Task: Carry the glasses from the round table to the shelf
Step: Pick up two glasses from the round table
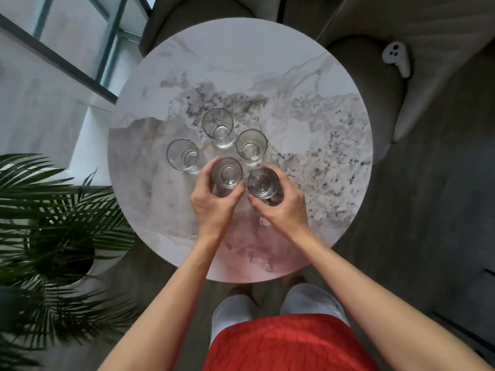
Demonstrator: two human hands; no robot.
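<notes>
Head cam, L hand [211,207] grips glass [227,174], R hand [284,208] grips 2nd glass [262,183]

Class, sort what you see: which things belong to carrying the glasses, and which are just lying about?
Belong: left hand gripping one glass; right hand gripping another glass; three free glasses; round table.
Lying about: white controller; potted palm; armchair.

We see a dark grey floor [428,210], grey armchairs [369,84], a dark-framed window [80,30] giving pale daylight, and a potted palm [53,210] at lower left.
</notes>
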